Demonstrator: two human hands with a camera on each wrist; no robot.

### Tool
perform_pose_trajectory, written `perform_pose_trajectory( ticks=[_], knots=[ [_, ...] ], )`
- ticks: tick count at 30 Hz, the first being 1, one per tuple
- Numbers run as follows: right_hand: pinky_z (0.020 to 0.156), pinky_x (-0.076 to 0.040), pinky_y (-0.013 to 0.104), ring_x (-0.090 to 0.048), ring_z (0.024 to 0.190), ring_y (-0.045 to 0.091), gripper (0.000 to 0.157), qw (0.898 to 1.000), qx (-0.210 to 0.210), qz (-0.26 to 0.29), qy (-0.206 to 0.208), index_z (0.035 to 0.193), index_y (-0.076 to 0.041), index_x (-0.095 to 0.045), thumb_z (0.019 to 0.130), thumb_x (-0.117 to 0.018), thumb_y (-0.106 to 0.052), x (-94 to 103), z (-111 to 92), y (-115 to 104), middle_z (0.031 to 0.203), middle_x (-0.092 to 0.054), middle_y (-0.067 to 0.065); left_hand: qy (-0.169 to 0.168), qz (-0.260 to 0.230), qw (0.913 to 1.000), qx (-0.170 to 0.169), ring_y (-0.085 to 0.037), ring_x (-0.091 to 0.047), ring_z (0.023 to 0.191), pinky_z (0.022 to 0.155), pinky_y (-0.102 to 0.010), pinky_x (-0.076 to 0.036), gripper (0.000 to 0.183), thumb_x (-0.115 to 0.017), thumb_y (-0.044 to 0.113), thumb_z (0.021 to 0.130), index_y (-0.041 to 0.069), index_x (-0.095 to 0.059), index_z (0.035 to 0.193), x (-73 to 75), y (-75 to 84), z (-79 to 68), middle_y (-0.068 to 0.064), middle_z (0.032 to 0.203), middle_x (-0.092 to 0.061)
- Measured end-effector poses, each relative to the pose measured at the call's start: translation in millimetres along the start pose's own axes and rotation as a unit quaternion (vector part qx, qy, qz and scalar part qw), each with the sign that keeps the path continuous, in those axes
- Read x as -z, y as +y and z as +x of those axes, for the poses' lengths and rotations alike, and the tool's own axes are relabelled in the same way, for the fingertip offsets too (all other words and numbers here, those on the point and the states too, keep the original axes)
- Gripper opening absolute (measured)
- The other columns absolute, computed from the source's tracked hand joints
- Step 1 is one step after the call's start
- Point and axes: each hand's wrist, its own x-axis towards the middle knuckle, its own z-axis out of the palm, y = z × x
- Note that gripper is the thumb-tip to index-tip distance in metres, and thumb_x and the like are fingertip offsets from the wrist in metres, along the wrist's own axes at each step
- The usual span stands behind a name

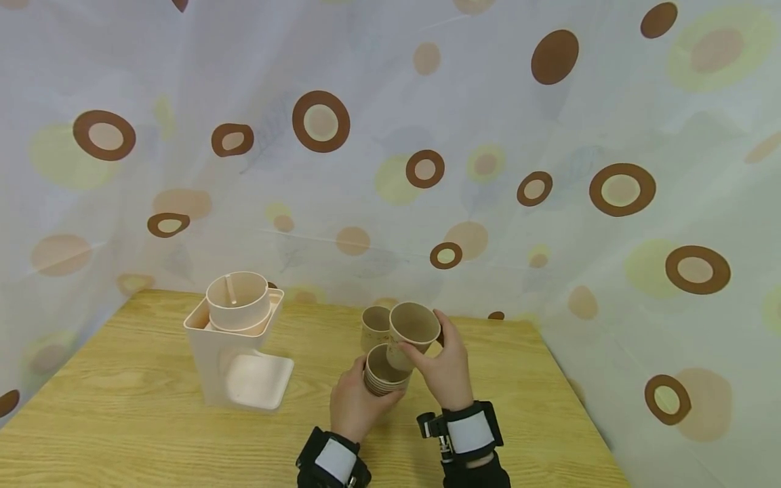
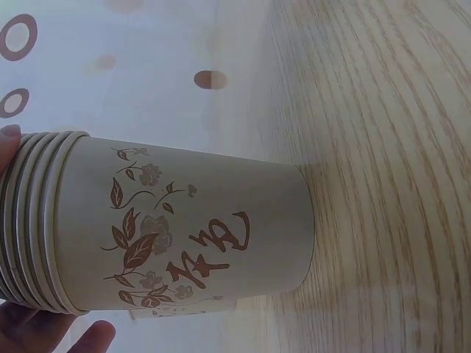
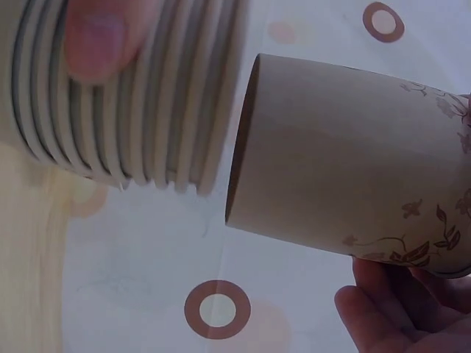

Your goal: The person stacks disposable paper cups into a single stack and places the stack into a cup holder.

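My left hand grips a stack of nested paper cups round its rims. Brown flowers and lettering decorate the stack's outer cup in the left wrist view, where its base is at the wooden tabletop. With thumb and fingers my right hand holds a single paper cup, mouth upward, just above the stack. The right wrist view shows that cup apart from the stacked rims, its base toward them. Behind the stack stands another paper cup, partly hidden.
On the left of the wooden table stands a cream plastic box with a round cylinder in its top and a flat square piece at its front. Patterned cloth hangs behind and along both sides.
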Motion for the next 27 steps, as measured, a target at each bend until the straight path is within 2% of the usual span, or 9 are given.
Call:
perform_pose_trajectory(
  ticks=[8, 15, 27],
  knots=[
    [0.098, -0.042, 0.060, -0.049, 0.119, 0.044, 0.079, 1.000, -0.006, -0.012, -0.019, 0.136, 0.013, -0.039, 0.076, -0.076, -0.021, -6.8, -4.2, -0.2, 0.131, -0.048, 0.033, -0.002, 0.002, 1.0000, 0.007, -0.033, -0.063, 0.088, 0.072, -0.052, -0.052, 0.075, -0.083, 0.042, 0.057, 0.005, -0.060, 0.118, -1.5, -0.1, 0.6, -0.016, 0.100, -0.071],
    [0.096, -0.045, 0.059, -0.051, 0.118, 0.042, 0.077, 0.999, -0.001, -0.015, -0.043, 0.134, 0.012, -0.041, 0.074, -0.077, -0.022, -12.7, -7.7, 0.7, 0.129, -0.052, 0.031, 0.010, 0.002, 0.9999, -0.003, -0.033, -0.064, 0.087, 0.071, -0.052, -0.052, 0.073, -0.082, 0.042, 0.056, 0.005, -0.062, 0.116, -2.6, -1.4, 1.0, -0.016, 0.099, -0.072],
    [0.092, -0.047, 0.060, -0.052, 0.116, 0.042, 0.075, 0.997, -0.003, -0.010, -0.079, 0.134, 0.011, -0.043, 0.075, -0.076, -0.023, -16.8, -12.9, 2.0, 0.127, -0.054, 0.031, 0.006, 0.002, 1.0000, 0.000, -0.033, -0.064, 0.085, 0.071, -0.053, -0.052, 0.073, -0.082, 0.043, 0.056, 0.004, -0.062, 0.114, -1.8, -2.1, 1.3, -0.017, 0.097, -0.072]
  ],
)
